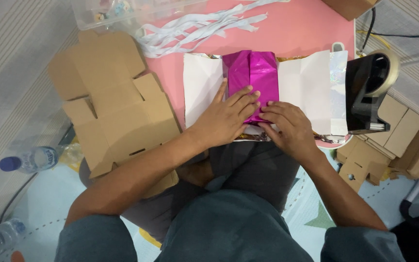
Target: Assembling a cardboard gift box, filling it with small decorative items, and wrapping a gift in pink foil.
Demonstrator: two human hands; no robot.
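A box wrapped in shiny magenta paper (pixel 251 73) lies on the pink table (pixel 297 29), with the white underside of the wrapping sheet (pixel 306 87) spread out on both sides. My left hand (pixel 226 119) lies flat on the near end of the box, fingers spread and pressing the paper down. My right hand (pixel 287 126) rests beside it at the near right corner, fingertips pinching the magenta fold. The near edge of the box is hidden under both hands.
A black tape dispenser (pixel 367 92) stands at the table's right edge. Flattened cardboard boxes (pixel 112 106) lie to the left, more cardboard pieces (pixel 403 140) to the right. White ribbon strips (pixel 195 26) and a clear plastic bin (pixel 117 12) sit at the back. A water bottle (pixel 30 160) lies on the floor.
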